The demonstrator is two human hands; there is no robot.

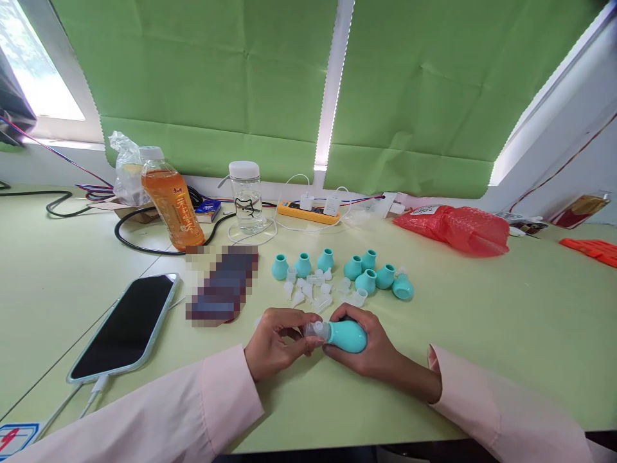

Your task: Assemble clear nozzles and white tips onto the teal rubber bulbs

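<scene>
While the right hand [373,352] wraps its fingers [351,315] closed around a teal bulb [349,336] near the table's [482,334] front edge, I note the left hand's [270,347] fingers pinching the clear tip [318,330] at its mouth. Just behind lie loose bulbs [367,281] and loose tips [308,287].

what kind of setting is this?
Likely an office-style desk used as a small assembly bench: pale table under green window blinds, power strip, and teal bulbs with clear tips laid out.

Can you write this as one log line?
left hand: pinching clear tip | right hand: holding teal bulb | tip: at bulb's mouth
</scene>
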